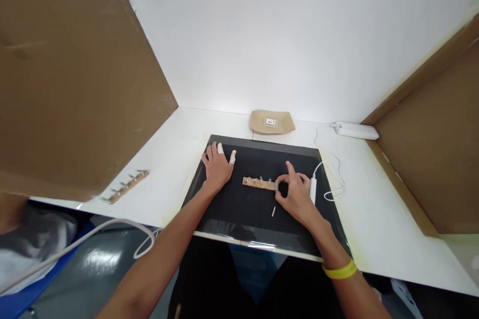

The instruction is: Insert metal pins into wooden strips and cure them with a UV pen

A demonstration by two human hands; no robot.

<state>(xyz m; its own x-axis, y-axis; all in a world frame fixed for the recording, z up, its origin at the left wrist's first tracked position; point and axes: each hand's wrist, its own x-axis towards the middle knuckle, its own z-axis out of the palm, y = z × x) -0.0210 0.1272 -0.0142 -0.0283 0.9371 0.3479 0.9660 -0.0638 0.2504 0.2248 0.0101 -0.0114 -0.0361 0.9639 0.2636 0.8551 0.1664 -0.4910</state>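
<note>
A short brown strip (258, 183) with several small greyish pegs standing along it lies on the black mat (239, 209). My right hand (296, 194) is at the strip's right end, thumb and index finger pinched on the small peg there, the other fingers raised. That peg is mostly hidden by the fingertips. My left hand (217, 165) rests on the mat left of the strip, fingers spread and holding nothing; white coverings wrap its thumb and index finger. A thin, short whitish rod (273, 212) lies on the mat just below the strip's right end.
Behind the mat sits a brown paper tray (258, 122) with a small labelled box (270, 122). A similar pegged strip (127, 187) lies at left. A white stick-like device (313, 189) with a cable and a white power bank (356, 130) are at right. Brown boards (75, 84) flank the table.
</note>
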